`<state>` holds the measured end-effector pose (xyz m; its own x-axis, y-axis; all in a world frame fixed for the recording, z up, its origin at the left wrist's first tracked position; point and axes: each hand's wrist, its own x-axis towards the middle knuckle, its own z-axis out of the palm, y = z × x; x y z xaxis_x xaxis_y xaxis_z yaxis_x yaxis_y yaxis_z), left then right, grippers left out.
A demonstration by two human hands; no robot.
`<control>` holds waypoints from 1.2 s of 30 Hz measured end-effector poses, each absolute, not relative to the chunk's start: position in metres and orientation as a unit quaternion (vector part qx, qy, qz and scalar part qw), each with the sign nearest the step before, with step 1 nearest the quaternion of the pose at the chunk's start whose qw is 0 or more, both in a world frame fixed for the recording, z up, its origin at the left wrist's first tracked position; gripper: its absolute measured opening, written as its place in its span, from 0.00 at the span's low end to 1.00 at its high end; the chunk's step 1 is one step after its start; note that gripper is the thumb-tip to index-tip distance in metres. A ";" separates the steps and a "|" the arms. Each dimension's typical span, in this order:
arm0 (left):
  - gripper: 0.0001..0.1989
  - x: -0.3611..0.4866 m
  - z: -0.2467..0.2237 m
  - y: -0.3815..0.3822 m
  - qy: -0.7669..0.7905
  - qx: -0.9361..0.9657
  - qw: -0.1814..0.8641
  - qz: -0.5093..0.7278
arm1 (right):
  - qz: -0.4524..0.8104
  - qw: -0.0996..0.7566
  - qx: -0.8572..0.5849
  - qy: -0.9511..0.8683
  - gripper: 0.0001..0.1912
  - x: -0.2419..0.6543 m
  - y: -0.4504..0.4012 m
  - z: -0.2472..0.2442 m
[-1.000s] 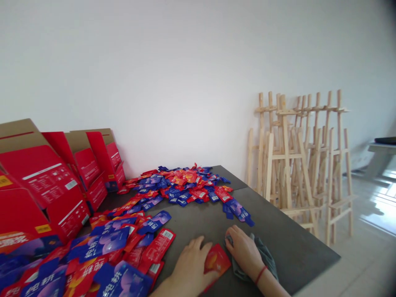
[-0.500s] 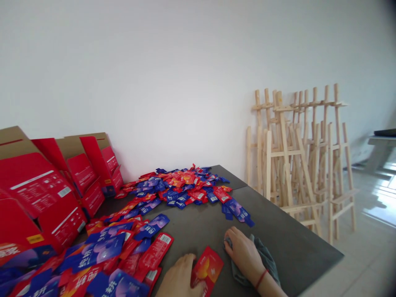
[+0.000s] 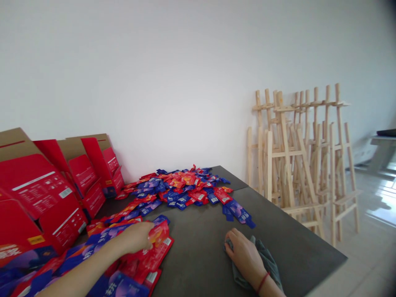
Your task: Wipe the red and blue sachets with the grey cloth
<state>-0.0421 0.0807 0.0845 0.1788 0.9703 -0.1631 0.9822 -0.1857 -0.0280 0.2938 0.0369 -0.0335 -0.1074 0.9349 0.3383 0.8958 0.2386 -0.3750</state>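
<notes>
My left hand (image 3: pixel 134 238) reaches over a spread of red and blue sachets (image 3: pixel 154 258), with a red sachet (image 3: pixel 159 233) at its fingertips, apparently pinched there. My right hand (image 3: pixel 244 255), with a red string on its wrist, rests on a crumpled grey cloth (image 3: pixel 260 264) and curls around a fold of it. The dark grey tabletop (image 3: pixel 198 247) lies between my hands. A larger heap of sachets (image 3: pixel 181 187) sits farther back, and a small blue group (image 3: pixel 238 214) lies near the table's right edge.
Open red-and-kraft cardboard boxes (image 3: pixel 37 194) stand along the table's left side against the white wall. Several wooden easels (image 3: pixel 297 165) lean beyond the right table edge. A grey side table (image 3: pixel 383 144) stands at far right on the tiled floor.
My left hand has moved left and away from the table's middle, carrying the red sachet onto the spread of sachets. My right hand remains on the cloth.
</notes>
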 end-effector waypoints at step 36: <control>0.30 0.091 0.007 0.048 0.604 0.795 -0.057 -0.006 | 0.049 0.266 -0.615 -0.740 0.05 0.294 0.038 -0.031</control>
<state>0.0912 0.0484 0.0067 0.2693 0.9613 0.0586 0.9599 -0.2629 -0.0978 0.2936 0.0379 -0.0312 -0.1012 0.9375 0.3328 0.8851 0.2375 -0.4001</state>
